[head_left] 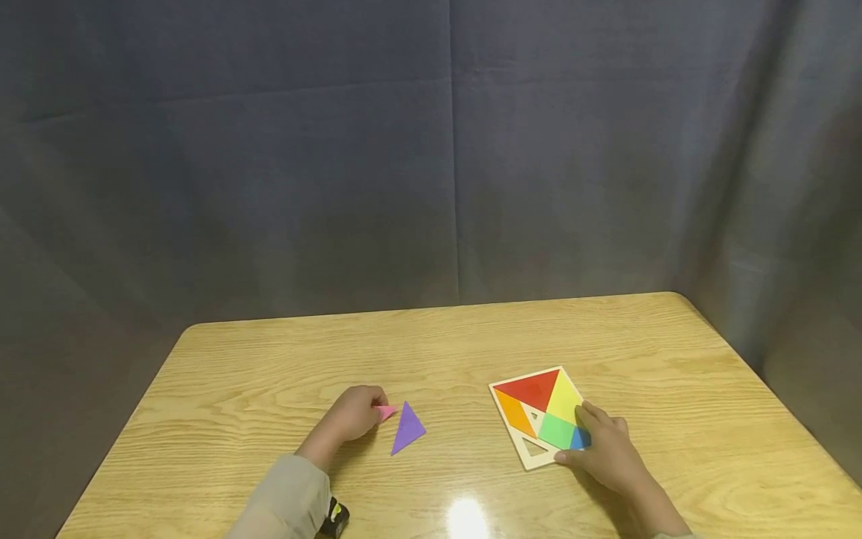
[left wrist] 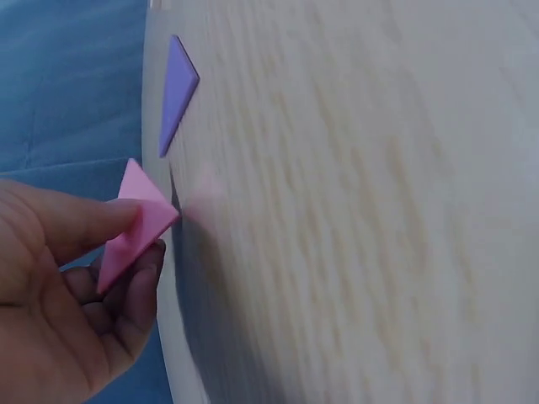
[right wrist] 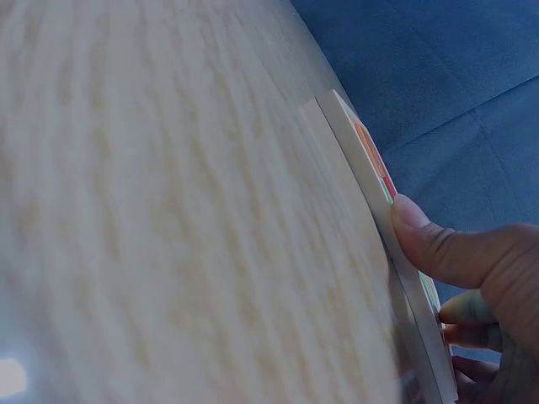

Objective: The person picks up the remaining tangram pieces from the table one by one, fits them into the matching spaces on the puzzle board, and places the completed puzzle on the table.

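Your left hand [head_left: 357, 413] is pinching the pink triangle [left wrist: 139, 223]. Your thumb is pressing on its face, and your fingers are curling behind it. The pink triangle is tilting in your grip, and you can't tell here if its tip is touching the table [head_left: 269, 374]. The purple triangle [head_left: 408, 430] is lying flat on the table, just to the right of the pink one.

Your right hand [head_left: 606, 453] is gripping the board [head_left: 539, 460] by its near right corner. Your thumb is resting on the near edge, and your fingers are reaching over the right side. The board is sitting on the right part of the table, well apart from the purple triangle.

Five pieces are lying in the board. Red [head_left: 532, 389] is filling the far side, with yellow [head_left: 564, 398] beside it. Orange [head_left: 515, 413] is lying along the left side, green [head_left: 556, 432] is sitting near the middle, and blue [head_left: 581, 439] is partly hiding under your right hand. Two three-sided holes are showing through the board. Behind the table, a dark curtain [head_left: 337, 150] is hanging.
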Action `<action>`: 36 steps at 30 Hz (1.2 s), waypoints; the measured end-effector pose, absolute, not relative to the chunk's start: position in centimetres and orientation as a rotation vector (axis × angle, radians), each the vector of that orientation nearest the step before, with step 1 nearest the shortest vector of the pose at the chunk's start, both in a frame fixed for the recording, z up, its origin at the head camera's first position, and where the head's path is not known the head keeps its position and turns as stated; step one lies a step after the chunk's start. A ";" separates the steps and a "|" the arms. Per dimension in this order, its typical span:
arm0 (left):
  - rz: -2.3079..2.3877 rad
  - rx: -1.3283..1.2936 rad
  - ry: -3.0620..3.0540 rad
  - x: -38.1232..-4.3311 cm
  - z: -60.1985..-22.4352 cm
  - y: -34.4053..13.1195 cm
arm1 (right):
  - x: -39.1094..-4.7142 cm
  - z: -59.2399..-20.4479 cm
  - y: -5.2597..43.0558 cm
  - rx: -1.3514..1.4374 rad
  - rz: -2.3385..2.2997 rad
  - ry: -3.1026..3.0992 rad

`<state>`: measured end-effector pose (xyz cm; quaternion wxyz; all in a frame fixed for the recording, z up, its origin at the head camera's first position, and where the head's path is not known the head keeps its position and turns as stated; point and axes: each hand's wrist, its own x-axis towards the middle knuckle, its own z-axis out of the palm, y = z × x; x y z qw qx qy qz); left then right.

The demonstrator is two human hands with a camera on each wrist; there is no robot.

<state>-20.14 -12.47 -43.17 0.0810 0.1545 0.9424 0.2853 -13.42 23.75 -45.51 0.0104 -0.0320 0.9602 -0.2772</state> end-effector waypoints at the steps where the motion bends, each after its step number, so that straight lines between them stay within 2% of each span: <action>1: 0.883 0.459 2.811 -20.1 -43.2 -12.4 | -13.4 -45.5 23.7 -0.098 -0.866 2.995; 22: 1.233 0.561 2.583 -19.1 -42.1 -10.2 | -13.5 -45.6 23.7 -0.086 -0.865 2.994; 36: 1.246 0.590 2.606 -19.2 -42.6 -9.2 | -13.5 -45.5 23.7 -0.083 -0.852 2.992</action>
